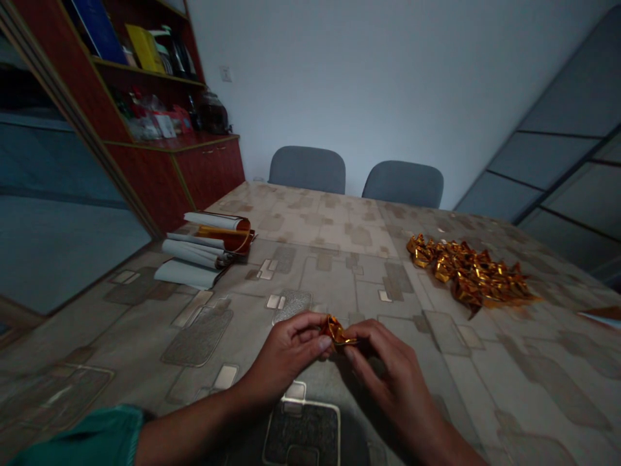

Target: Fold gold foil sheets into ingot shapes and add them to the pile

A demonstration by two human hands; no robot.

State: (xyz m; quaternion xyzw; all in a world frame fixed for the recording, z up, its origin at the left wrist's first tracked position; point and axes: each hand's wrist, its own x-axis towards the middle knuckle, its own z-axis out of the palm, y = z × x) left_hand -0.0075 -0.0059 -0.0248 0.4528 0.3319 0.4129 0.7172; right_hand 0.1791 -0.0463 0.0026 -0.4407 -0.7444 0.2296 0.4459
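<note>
Between my fingertips is a small folded piece of gold foil paper. My left hand pinches its left end, and my right hand holds its right end with the fingers curved over it. A heap of several folded gold foil pieces lies on the patterned tablecloth, to the right and further from me. Left of centre, away from my hands, are stacks and rolls of paper sheets, with some orange-red and gold paper among them.
A red-brown wooden cabinet with cluttered shelves stands behind the table's left side. Two grey chairs stand at the far edge. A glass panel is on the right. The corner of a sheet enters at the right edge.
</note>
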